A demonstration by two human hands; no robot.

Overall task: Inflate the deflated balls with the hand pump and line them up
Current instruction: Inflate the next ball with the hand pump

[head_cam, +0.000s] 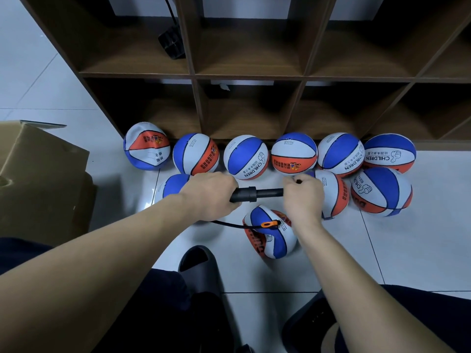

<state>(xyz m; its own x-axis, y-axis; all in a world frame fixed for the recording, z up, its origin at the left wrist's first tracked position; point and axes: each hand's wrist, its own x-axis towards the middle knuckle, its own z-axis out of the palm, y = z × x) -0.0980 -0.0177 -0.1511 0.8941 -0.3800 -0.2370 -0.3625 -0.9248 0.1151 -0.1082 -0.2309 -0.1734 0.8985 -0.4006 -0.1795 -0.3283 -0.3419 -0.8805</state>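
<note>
Needle slip is the chief risk; the hose (pixel 229 224) runs from the pump (pixel 256 194) to an orange fitting (pixel 268 224) seated in the near ball (pixel 271 235), which lies on the tiled floor (pixel 407 250) by a black slipper (pixel 197 266), still creased and soft, and nothing steadies it; a hard stroke could tug the hose, roll the ball and pull the fitting out or bend it. Left hand (pixel 210 192) is curled round the pump's barrel end; right hand (pixel 303 197) is clenched on the handle end, fingers wrapped tight; the pump hangs level above the floor, so a skewed push could strain the shaft. Six balls (pixel 246 157) stand in a row against the shelf (pixel 249 77), with more loose in front; a rolling ball could knock that row out of line; a box (pixel 43 174) sits at the left.
</note>
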